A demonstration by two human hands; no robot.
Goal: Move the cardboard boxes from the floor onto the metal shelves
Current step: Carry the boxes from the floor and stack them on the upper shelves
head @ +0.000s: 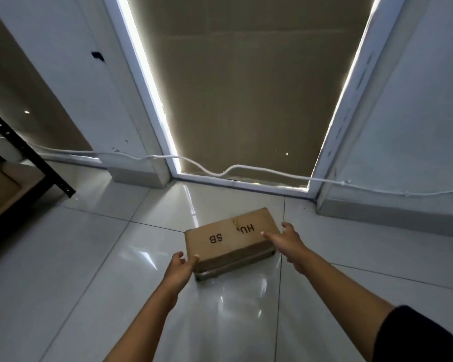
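A small flat cardboard box [229, 237] with black letters lies on the glossy white tiled floor, just in front of a covered window. My left hand [181, 267] touches its near left corner, thumb on the top edge. At the box's right end my right hand [285, 242] has its fingers spread, index finger on the top and thumb behind the far corner. The box rests on the floor. The black metal shelf [24, 150] with a perforated upright stands at the far left, a brown box on its low level.
A white cable [220, 173] runs along the wall base and window sill. White walls and a skirting ledge [392, 218] close in on the right. Cardboard sheets cover the window [246, 87]. Open tiled floor [76, 270] lies between me and the shelf.
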